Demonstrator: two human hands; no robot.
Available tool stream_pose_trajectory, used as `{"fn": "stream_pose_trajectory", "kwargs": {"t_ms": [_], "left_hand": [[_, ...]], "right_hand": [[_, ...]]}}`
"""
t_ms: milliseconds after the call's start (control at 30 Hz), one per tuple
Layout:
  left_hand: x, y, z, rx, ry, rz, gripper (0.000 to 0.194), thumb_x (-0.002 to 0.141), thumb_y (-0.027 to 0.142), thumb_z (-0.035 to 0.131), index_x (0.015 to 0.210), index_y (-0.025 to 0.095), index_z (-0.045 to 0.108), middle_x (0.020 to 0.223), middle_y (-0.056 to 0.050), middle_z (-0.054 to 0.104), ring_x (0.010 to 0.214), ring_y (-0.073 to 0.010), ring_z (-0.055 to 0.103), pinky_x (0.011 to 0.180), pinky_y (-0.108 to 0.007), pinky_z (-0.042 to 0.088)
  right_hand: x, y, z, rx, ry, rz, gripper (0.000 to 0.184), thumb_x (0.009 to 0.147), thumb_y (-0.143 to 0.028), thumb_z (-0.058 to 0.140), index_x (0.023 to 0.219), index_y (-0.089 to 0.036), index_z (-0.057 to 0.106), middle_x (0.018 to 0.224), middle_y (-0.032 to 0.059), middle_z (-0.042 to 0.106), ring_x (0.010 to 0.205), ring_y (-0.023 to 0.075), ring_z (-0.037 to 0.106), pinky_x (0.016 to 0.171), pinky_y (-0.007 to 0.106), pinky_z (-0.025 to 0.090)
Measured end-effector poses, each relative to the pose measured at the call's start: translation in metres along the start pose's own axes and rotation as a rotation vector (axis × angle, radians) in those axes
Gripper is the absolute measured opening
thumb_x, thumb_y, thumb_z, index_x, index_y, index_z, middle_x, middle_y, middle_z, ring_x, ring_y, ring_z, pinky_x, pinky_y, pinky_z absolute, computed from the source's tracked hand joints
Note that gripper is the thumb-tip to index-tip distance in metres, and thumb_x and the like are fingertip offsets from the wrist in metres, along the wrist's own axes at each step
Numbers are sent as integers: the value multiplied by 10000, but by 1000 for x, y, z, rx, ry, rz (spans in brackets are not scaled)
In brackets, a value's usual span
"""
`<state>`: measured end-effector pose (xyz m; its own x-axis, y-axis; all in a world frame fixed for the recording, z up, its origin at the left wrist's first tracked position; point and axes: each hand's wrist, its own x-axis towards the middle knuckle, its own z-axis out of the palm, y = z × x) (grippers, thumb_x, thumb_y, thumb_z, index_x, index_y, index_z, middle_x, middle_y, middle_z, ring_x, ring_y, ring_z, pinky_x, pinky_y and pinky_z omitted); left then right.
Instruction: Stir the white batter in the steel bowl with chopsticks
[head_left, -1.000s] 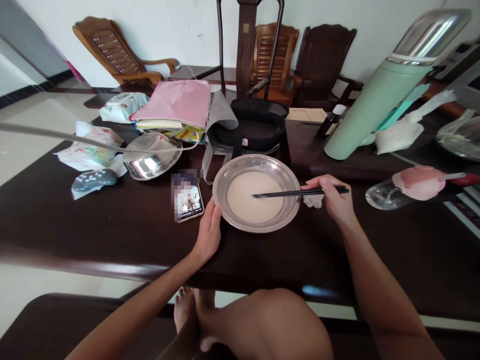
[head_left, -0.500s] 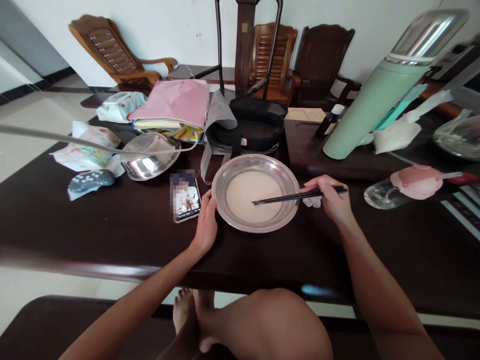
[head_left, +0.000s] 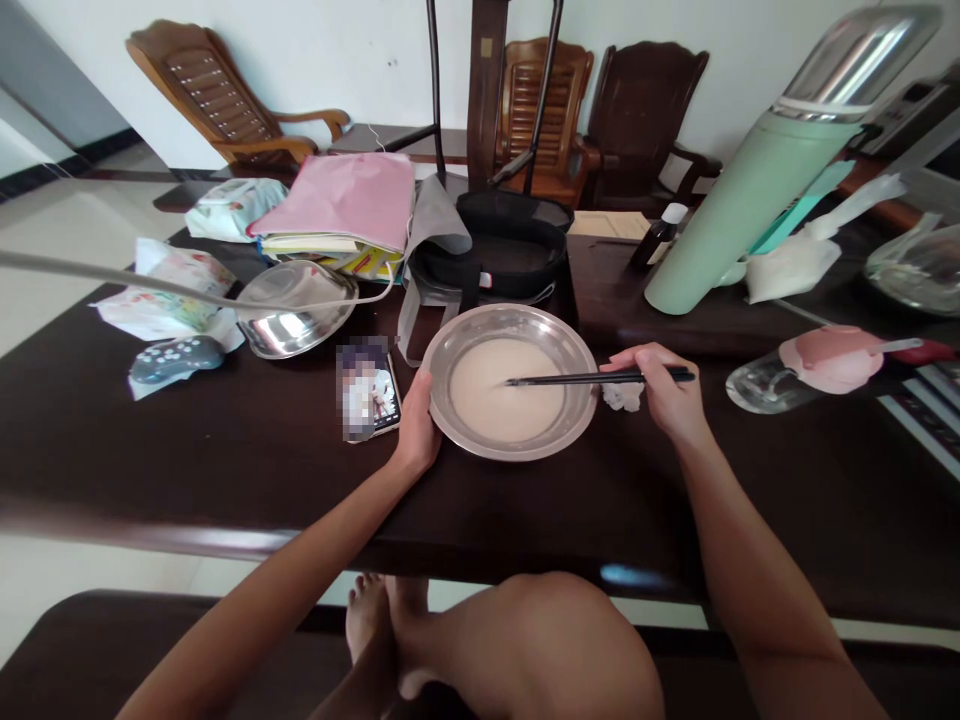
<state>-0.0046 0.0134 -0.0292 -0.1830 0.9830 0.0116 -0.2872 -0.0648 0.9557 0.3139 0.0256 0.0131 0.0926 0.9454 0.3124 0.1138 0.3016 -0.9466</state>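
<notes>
— As the scene is viewed from the head camera, where is the bowl to be found?

— The metal bowl (head_left: 512, 451) is set upright on the dark table (head_left: 285, 440), between the two hands. A pale liquid (head_left: 517, 410) is held in it, well below the rim.

— What is being done by the left hand (head_left: 418, 425)?

— It is placed against the bowl's left side, with the thumb laid at the rim. The other fingers are mostly hidden by the hand and the bowl, so whether they are curled tight cannot be told. A phone (head_left: 386, 395) is seen just beside it.

— And by the right hand (head_left: 670, 390)?

— Black chopsticks (head_left: 570, 379) are grasped near their upper ends, between thumb and fingers. They are slanted low across the bowl's right rim, and their tips are brought to the liquid near the middle. Some crumpled clear plastic (head_left: 624, 397) is seen on the table beside the bowl, near that hand.

— Which step is judged to be in hand?

— Stirring, it would seem: a small streak is shown in the liquid at the tips. How thoroughly it is mixed cannot be told.

— What is called for by the next move?

— A steady bowl and a light sweep, it is judged, with the tips guided inside the wall so that nothing is slopped over the rim.
</notes>
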Motion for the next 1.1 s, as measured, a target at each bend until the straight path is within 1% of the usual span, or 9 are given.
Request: {"fn": "stream_pose_trajectory", "kwargs": {"t_ms": [133,300,400,467,567,667,767,933,1100], "left_hand": [[-1,0,-1,30,-3,23,483,985,555,610,1288,195,723,1493,-103,700,1443,-338,604,1225,-467,484],[-2,-1,-1,51,21,33,491,977,581,612,1261,202,739,1442,-100,732,1411,-345,631,1216,-483,496],[-2,-1,0,23,9,27,480,987,565,608,1267,197,736,1445,-104,729,1404,-341,638,1208,-478,501],[-2,0,0,25,4,34,478,991,562,608,1267,194,737,1443,-103,731,1404,-338,636,1212,-472,497],[-2,1,1,73,12,52,506,993,584,593,1268,185,740,1428,-110,739,1399,-347,637,1206,-477,502],[-2,1,0,90,6,58,529,1002,602,573,1294,191,732,1445,-115,728,1417,-350,626,1212,-485,496],[-2,1,0,101,-7,66,526,1007,603,570,1299,199,733,1467,-109,715,1440,-349,607,1221,-483,490],[-3,4,2,73,21,53,469,976,562,620,1233,196,760,1399,-93,757,1389,-358,645,1218,-494,498],[-4,8,3,159,20,81,465,1001,575,578,1193,194,763,1378,-94,762,1405,-353,620,1257,-490,450]], "right_hand": [[0,-3,2,28,-2,12,387,938,-609,724,860,-246,830,745,43,834,649,215,786,639,342,661],[0,-3,4,-45,-25,-28,370,946,-598,721,879,-252,834,848,53,852,794,239,818,753,370,674],[0,-3,4,42,30,-22,369,945,-598,721,884,-248,819,722,37,820,662,224,790,635,348,644],[0,-3,5,71,9,-10,379,936,-614,723,877,-251,815,685,33,807,609,217,769,608,348,637],[-1,-3,6,33,-58,24,380,918,-630,739,913,-259,822,762,42,839,656,221,788,680,371,671],[1,-3,3,18,-4,9,384,917,-627,739,918,-252,819,786,48,846,686,228,804,656,361,670],[1,-3,3,52,43,-11,406,924,-635,721,874,-241,805,685,40,804,620,231,784,579,350,642],[-2,-4,5,-26,-72,18,376,926,-627,732,920,-262,823,814,49,850,719,230,807,693,362,676],[-1,-5,2,29,25,-5,389,945,-616,709,893,-246,815,731,44,825,668,230,798,609,342,646]]}}
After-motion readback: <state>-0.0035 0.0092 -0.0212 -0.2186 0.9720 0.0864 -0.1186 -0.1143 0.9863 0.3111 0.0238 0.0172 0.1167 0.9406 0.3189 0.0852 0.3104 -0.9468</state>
